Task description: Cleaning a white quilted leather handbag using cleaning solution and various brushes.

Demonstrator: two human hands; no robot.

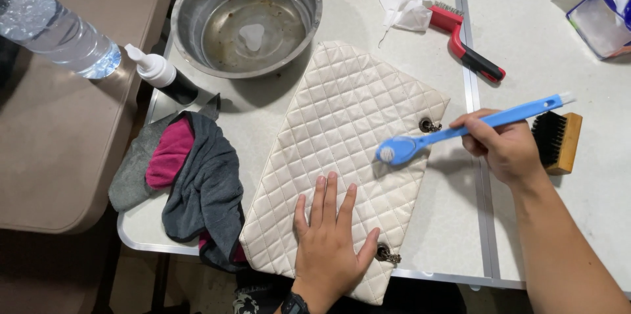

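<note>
Cream quilted bag [348, 136], flat, diagonal

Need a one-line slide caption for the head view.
Left hand flat on a white quilted bag; right hand holds a blue brush over it.

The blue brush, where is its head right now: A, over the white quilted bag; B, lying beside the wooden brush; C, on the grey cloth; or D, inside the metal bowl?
A: the right hand holds the blue brush by its handle, with the head over the white quilted bag, which the left hand presses flat.
</note>
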